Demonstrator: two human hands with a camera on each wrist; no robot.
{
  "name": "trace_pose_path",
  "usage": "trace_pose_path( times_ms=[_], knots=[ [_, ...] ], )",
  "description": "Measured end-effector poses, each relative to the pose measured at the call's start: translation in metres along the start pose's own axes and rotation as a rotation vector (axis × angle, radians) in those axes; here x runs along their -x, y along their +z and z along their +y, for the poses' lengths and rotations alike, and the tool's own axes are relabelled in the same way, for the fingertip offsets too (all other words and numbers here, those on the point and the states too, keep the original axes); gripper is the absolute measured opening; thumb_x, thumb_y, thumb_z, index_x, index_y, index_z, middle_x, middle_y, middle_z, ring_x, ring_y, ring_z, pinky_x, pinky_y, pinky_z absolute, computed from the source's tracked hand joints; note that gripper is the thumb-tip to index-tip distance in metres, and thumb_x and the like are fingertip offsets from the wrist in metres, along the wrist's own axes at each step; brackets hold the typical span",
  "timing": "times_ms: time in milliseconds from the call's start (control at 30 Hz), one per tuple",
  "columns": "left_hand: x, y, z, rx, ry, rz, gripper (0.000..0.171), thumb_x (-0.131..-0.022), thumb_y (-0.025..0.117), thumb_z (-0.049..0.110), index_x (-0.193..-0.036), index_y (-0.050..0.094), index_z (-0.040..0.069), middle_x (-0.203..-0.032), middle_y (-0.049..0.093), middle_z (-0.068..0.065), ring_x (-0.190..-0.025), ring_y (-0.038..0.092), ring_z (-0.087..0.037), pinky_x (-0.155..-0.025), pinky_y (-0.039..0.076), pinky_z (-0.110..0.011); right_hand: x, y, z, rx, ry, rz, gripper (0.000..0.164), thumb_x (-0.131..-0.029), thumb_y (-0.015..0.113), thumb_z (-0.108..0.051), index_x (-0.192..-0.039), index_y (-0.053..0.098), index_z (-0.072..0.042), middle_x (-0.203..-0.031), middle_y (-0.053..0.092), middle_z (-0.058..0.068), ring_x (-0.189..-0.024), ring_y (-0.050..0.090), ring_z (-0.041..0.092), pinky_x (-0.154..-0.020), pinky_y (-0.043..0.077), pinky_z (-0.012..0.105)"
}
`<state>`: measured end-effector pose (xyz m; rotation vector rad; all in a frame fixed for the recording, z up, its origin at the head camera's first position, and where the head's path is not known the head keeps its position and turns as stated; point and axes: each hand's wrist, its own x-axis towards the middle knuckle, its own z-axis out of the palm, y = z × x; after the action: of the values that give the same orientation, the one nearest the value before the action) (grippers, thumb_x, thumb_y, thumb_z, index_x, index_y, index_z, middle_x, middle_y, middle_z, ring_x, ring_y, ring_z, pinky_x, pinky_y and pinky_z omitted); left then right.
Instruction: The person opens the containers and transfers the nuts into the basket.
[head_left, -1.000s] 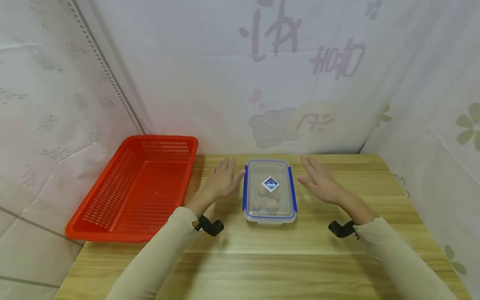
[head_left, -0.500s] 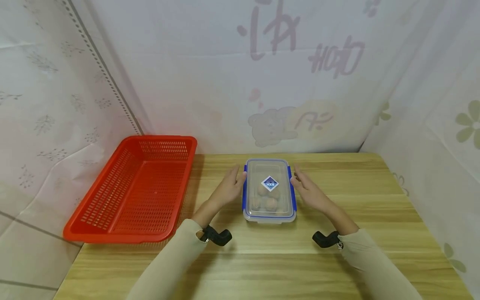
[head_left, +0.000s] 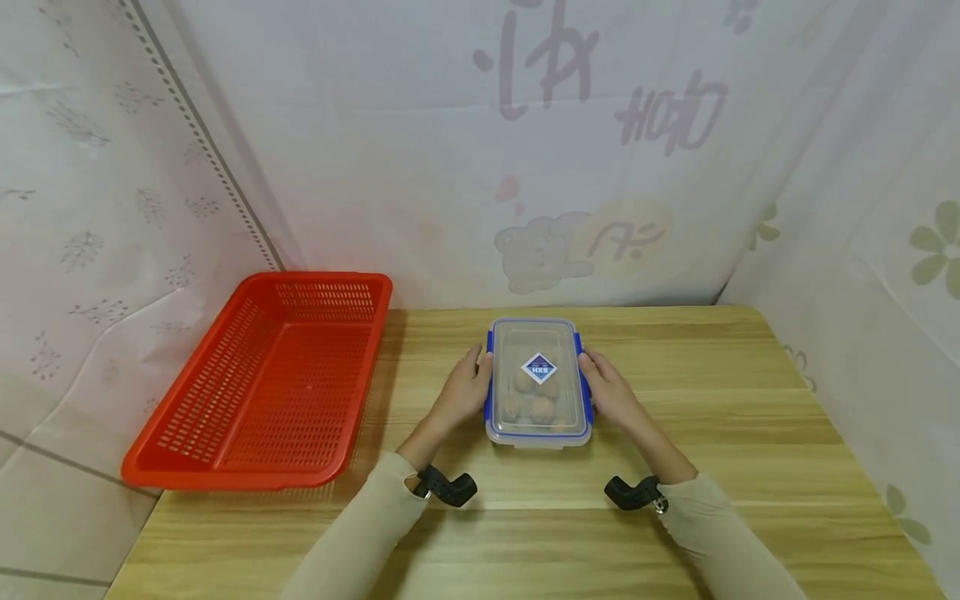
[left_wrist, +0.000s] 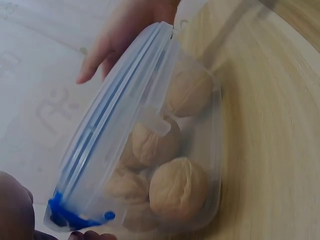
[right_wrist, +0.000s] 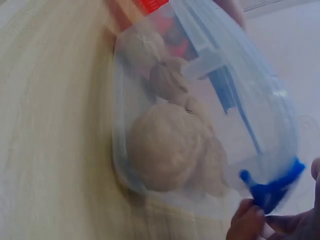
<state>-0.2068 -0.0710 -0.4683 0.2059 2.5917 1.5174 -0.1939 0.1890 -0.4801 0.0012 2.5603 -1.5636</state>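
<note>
A clear plastic food container (head_left: 536, 337) with a blue-rimmed lid and blue side latches sits on the wooden table. Through its walls several walnuts (left_wrist: 179, 189) show, gathered toward the near end. My left hand (head_left: 461, 393) grips the container's left side; in the left wrist view its fingertips (left_wrist: 92, 236) curl by the blue corner latch (left_wrist: 75, 217). On the opposite side my right hand (head_left: 611, 393) holds the container, with fingers (right_wrist: 247, 220) against the other latch (right_wrist: 275, 192). The lid is on. Parts of both hands' fingers are hidden beside the walls.
A red plastic basket (head_left: 367, 367) with slotted walls stands at the left of the wooden table (head_left: 712, 400). Printed white cloth (head_left: 420, 167) hangs behind the table and along both sides. Black wrist-worn cameras (head_left: 450, 487) sit at both wrists.
Both hands have moved inward from beside the container to its two sides and now hold it there. The container and the basket stay in place.
</note>
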Motion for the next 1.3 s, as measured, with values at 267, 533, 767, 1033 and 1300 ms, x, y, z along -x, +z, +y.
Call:
trace_pose_path(
  times_ms=[267,533,767,1033,1300],
  knots=[
    [0.0,0.012,-0.001,-0.025,0.043,0.035,0.06,-0.11,0.042,0.03,-0.154,0.029,-0.009,-0.144,0.05,-0.034,-0.125,0.057,-0.045,-0.105,0.047,-0.055,-0.002,0.012,0.001,0.014,0.03,0.064,0.062,-0.112,0.028,-0.045,-0.151,0.039,0.002,-0.151,0.044,0.029,-0.139,0.041,0.047,-0.115,0.031,0.061],
    [0.003,0.018,-0.002,-0.029,0.047,0.044,0.057,-0.112,0.037,0.03,-0.155,0.027,-0.008,-0.139,0.053,-0.036,-0.118,0.061,-0.047,-0.1,0.05,-0.056,-0.002,0.013,0.002,0.057,0.051,0.067,0.059,-0.113,0.025,-0.04,-0.15,0.041,0.002,-0.147,0.047,0.029,-0.137,0.043,0.048,-0.115,0.031,0.061],
    [0.006,0.02,0.001,-0.074,0.013,-0.023,0.062,-0.113,0.032,0.031,-0.156,0.016,-0.011,-0.137,0.052,-0.04,-0.11,0.065,-0.047,-0.09,0.056,-0.056,0.001,0.013,0.001,0.165,-0.005,0.097,0.052,-0.113,0.026,-0.028,-0.143,0.047,0.009,-0.133,0.057,0.033,-0.125,0.054,0.049,-0.108,0.04,0.062],
    [0.003,0.02,0.0,-0.068,-0.009,-0.038,0.064,-0.113,0.031,0.033,-0.158,0.013,-0.009,-0.143,0.047,-0.038,-0.115,0.063,-0.047,-0.094,0.054,-0.056,-0.002,0.015,-0.004,0.207,0.014,0.1,0.051,-0.113,0.025,-0.025,-0.142,0.047,0.011,-0.13,0.059,0.033,-0.119,0.059,0.048,-0.103,0.046,0.06],
    [0.001,0.02,0.0,-0.085,-0.025,-0.033,0.065,-0.113,0.03,0.034,-0.157,0.012,-0.01,-0.145,0.044,-0.039,-0.119,0.061,-0.047,-0.097,0.052,-0.056,-0.002,0.015,-0.007,0.227,-0.003,0.114,0.049,-0.113,0.026,-0.021,-0.138,0.05,0.013,-0.123,0.062,0.032,-0.111,0.063,0.045,-0.098,0.049,0.058]
  ],
)
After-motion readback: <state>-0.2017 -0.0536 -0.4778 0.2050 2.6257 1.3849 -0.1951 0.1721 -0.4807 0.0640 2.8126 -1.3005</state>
